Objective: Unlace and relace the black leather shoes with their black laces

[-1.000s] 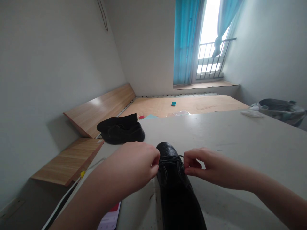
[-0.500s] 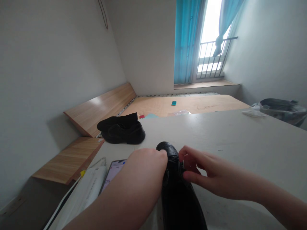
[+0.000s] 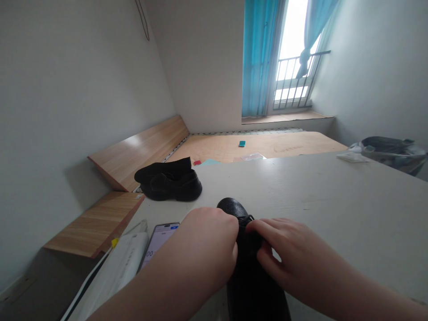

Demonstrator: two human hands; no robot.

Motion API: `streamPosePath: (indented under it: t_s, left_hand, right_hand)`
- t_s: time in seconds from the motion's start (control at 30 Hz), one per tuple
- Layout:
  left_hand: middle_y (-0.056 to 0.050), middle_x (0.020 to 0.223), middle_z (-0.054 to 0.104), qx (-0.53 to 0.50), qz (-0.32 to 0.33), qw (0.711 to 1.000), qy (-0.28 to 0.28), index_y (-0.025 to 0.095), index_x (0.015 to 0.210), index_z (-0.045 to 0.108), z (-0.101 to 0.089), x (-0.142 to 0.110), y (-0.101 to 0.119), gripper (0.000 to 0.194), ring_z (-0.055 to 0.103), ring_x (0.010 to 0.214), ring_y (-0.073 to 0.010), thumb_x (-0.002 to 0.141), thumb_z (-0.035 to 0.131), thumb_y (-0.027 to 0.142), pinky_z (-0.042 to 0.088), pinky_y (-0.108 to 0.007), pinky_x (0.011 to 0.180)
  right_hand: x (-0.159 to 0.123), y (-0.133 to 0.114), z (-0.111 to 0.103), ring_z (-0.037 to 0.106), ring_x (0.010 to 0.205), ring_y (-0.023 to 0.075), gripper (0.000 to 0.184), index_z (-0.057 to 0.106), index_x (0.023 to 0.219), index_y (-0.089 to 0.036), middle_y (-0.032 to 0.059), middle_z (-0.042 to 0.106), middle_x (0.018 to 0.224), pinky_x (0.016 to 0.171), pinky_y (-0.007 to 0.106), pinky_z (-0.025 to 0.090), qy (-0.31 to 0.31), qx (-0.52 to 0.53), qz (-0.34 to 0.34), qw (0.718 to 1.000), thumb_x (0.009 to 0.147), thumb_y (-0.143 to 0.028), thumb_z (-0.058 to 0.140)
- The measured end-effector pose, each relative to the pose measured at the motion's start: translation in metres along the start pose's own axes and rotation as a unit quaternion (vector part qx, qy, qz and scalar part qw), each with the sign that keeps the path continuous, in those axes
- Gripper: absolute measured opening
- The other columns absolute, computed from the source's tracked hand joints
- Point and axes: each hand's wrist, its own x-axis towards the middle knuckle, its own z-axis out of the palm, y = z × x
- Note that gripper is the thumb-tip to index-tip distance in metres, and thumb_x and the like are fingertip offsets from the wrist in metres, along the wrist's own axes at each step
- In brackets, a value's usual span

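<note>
A black leather shoe lies lengthwise on the white table, its rounded toe pointing away from me. Dark loops of its shoelace stick up between my hands. Bent over the left side of the lacing is my left hand, closed; its back hides the fingertips and whatever they grip. From the right, my right hand has its fingers curled in at the shoelace, index fingertip against the loops. Both hands and the black lining hide much of the shoe's middle.
Another black shoe stands at the table's far left edge. A phone with a lit screen lies left of my forearm, beside a white box-like device with a cable. A grey bag is at the far right beyond the white table.
My right hand has moved left and inward onto the laces, its fingers drawing closer together. The left hand has shifted slightly right, and lace loops now show between them.
</note>
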Motion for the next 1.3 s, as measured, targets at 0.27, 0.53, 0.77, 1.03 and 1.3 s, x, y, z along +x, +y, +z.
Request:
streamPosePath:
  t_s: [0.27,0.53,0.77,1.03,1.3]
  left_hand:
    - [-0.011,0.073,0.070,-0.004,-0.029,0.999,-0.014,0.017,0.076,0.069,0.005,0.001,0.013,0.015,0.067,0.069,-0.0293,0.078,0.055,0.017,0.045,-0.034,0.058]
    - [-0.006,0.064,0.064,-0.028,-0.033,0.999,-0.009,0.020,0.075,0.071,0.013,0.007,0.020,0.011,0.064,0.065,-0.0235,0.079,0.064,0.013,0.045,-0.027,0.054]
    - [-0.012,0.081,0.070,-0.024,-0.021,0.999,-0.029,0.015,0.088,0.070,0.009,0.001,0.020,0.019,0.067,0.071,-0.0278,0.080,0.056,0.006,0.049,-0.033,0.059]
    - [-0.008,0.091,0.067,-0.065,-0.021,0.989,0.128,0.019,0.091,0.060,-0.008,-0.013,0.010,0.018,0.063,0.082,-0.0252,0.090,0.044,0.014,0.046,-0.035,0.066]
    - [0.004,0.076,0.067,-0.285,0.026,0.883,0.372,0.024,0.088,0.063,-0.027,-0.023,-0.011,0.012,0.061,0.065,-0.0124,0.091,0.055,0.032,0.042,-0.022,0.053]
  right_hand:
    - [0.005,0.000,-0.003,0.054,0.060,0.0154,0.014,0.055,0.082,-0.021,0.0013,0.062,0.070,0.055,0.027,0.029,0.002,0.017,0.009,1.000,0.081,-0.013,0.044]
    - [0.006,-0.002,-0.004,0.054,0.062,0.0158,0.010,0.053,0.079,-0.021,0.0005,0.062,0.069,0.056,0.027,0.030,0.003,0.025,0.017,1.000,0.083,-0.015,0.046]
    - [0.005,-0.007,-0.009,0.054,0.068,0.0159,0.012,0.053,0.075,-0.021,0.0014,0.061,0.075,0.059,0.026,0.036,0.024,0.063,0.003,0.998,0.082,-0.011,0.049]
    - [0.007,-0.005,-0.030,0.055,0.070,0.0151,0.016,0.059,0.081,-0.022,0.0009,0.062,0.079,0.061,0.027,0.044,0.094,0.206,0.028,0.974,0.092,-0.029,0.051]
    - [0.014,-0.023,-0.075,0.063,0.076,0.0141,0.011,0.067,0.077,-0.023,-0.0009,0.069,0.080,0.066,0.024,0.051,0.272,0.339,-0.046,0.900,0.084,-0.032,0.069]
